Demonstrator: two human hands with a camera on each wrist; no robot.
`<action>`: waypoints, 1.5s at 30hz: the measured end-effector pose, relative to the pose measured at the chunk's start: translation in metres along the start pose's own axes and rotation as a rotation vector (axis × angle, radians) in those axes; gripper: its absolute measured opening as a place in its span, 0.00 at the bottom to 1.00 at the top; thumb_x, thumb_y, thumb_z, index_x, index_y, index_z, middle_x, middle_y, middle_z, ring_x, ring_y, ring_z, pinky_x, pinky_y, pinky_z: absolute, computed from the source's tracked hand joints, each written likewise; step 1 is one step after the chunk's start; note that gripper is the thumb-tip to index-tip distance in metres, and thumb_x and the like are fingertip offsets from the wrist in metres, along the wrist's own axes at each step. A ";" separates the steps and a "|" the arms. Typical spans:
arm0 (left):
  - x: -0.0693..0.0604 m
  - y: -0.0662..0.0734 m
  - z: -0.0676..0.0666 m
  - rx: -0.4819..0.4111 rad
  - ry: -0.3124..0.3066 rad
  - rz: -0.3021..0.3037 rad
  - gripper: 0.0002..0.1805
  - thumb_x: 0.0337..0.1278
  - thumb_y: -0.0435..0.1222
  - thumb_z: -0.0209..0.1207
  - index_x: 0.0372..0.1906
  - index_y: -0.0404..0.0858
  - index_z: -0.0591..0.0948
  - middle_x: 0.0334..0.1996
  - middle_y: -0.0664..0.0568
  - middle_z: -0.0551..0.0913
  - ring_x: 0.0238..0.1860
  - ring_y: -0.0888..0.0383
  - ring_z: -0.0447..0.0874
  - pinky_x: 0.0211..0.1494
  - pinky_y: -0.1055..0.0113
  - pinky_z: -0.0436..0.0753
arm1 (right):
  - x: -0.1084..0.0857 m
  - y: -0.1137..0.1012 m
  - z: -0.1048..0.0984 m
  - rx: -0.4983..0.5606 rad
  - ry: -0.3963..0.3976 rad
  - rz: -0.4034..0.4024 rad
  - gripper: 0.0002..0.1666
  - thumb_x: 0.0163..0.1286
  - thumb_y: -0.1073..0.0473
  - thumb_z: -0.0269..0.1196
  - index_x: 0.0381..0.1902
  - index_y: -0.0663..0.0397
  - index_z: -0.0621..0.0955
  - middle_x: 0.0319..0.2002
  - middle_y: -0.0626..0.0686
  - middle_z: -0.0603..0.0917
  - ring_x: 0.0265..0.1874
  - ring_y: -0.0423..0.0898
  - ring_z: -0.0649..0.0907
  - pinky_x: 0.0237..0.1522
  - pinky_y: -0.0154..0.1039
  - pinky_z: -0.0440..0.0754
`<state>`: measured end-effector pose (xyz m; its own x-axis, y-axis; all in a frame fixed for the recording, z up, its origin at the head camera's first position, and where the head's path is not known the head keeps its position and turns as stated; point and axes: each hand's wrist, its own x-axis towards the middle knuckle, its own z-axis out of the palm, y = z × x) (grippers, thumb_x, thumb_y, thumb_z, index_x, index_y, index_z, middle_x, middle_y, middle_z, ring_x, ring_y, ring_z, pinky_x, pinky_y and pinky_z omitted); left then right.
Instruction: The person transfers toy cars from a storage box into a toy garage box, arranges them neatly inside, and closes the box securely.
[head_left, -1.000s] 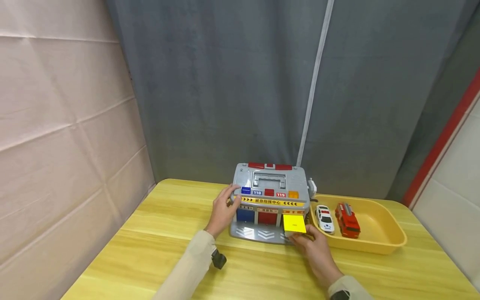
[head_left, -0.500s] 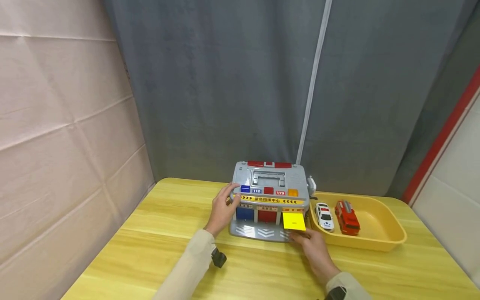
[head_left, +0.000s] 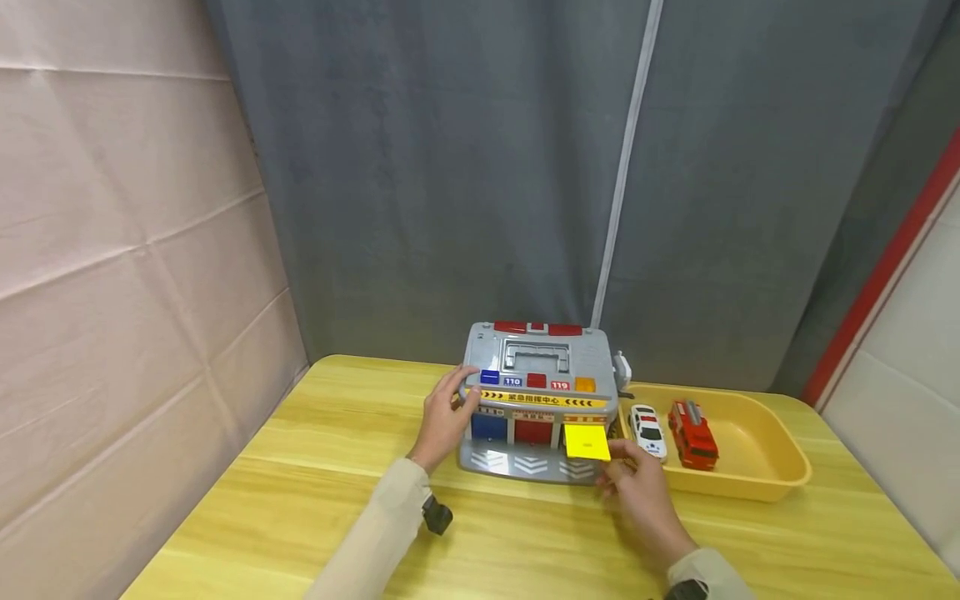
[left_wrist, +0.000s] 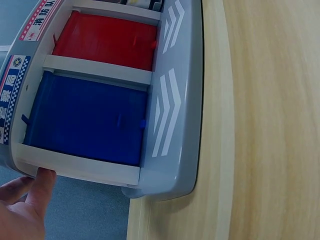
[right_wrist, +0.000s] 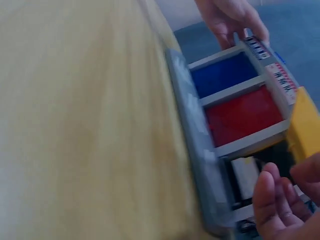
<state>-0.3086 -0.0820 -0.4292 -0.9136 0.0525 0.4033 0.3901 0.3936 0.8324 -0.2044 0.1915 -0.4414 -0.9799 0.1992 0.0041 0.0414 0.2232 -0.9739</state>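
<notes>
A grey toy garage [head_left: 536, 401] stands on the table, with a blue door [head_left: 489, 427] and a red door [head_left: 532, 432] down. Its yellow door [head_left: 587, 442] is swung up and sticks out at the front. My left hand [head_left: 442, 425] grips the garage's left end, fingers on the roof edge and thumb at the front. My right hand [head_left: 639, 487] is at the yellow door's right edge. In the right wrist view, its thumb is close to the door and its fingers are loosely bent before the bay, where a white object [right_wrist: 246, 176] lies, partly hidden.
Right of the garage, a yellow tray [head_left: 757, 493] holds a white police car [head_left: 648, 433] and a red fire truck [head_left: 693, 436]. A white piece [head_left: 622, 372] juts from the garage's right side. Behind the wooden table [head_left: 300, 500] hangs a grey curtain [head_left: 442, 183].
My right hand dipped below the yellow door, then moved right and up to the door's right edge. The yellow door stays raised. My left hand keeps its place on the garage.
</notes>
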 end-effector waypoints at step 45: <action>-0.001 0.004 -0.001 0.000 -0.006 -0.014 0.19 0.70 0.43 0.57 0.63 0.49 0.79 0.74 0.43 0.68 0.73 0.39 0.69 0.67 0.45 0.80 | 0.054 -0.018 -0.006 -0.780 0.061 -0.669 0.62 0.44 0.67 0.79 0.75 0.58 0.60 0.69 0.64 0.63 0.67 0.64 0.61 0.70 0.67 0.65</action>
<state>-0.3059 -0.0811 -0.4259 -0.9195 0.0528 0.3895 0.3775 0.3946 0.8377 -0.2568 0.2038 -0.4223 -0.8384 -0.1501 0.5239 -0.3725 0.8595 -0.3499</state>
